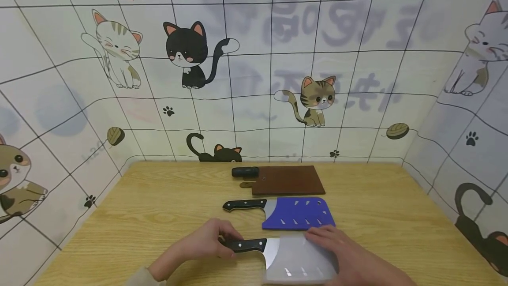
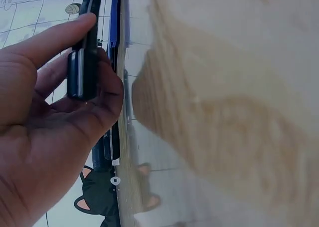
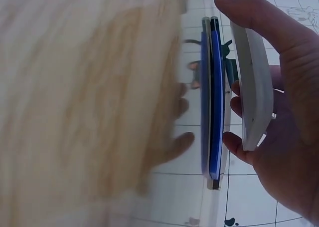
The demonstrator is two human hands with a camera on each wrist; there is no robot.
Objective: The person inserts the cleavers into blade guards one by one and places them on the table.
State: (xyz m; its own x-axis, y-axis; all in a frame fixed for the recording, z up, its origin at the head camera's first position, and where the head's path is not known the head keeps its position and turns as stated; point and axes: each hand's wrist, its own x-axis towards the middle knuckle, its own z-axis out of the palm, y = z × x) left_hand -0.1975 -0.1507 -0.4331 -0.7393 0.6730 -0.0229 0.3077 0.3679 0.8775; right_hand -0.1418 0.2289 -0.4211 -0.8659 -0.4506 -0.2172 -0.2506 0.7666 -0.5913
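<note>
In the head view, a cleaver with a black riveted handle (image 1: 250, 245) and a translucent white blade cover (image 1: 305, 259) is at the front. My left hand (image 1: 206, 239) grips the handle's end; the left wrist view shows that handle (image 2: 83, 62) between thumb and fingers. On the other side, my right hand (image 1: 349, 255) holds the cover's right part. Seen from the right wrist, the white cover (image 3: 255, 82) lies between thumb and fingers, raised off the table. A strip of bare blade shows between handle and cover.
Behind it, a second cleaver in a blue cover (image 1: 295, 215) lies on the wooden table (image 1: 158, 206). Further back rests a brown flat cover (image 1: 289, 180) beside a black handle (image 1: 244, 172). Cat-printed walls (image 1: 254, 114) stand around the table.
</note>
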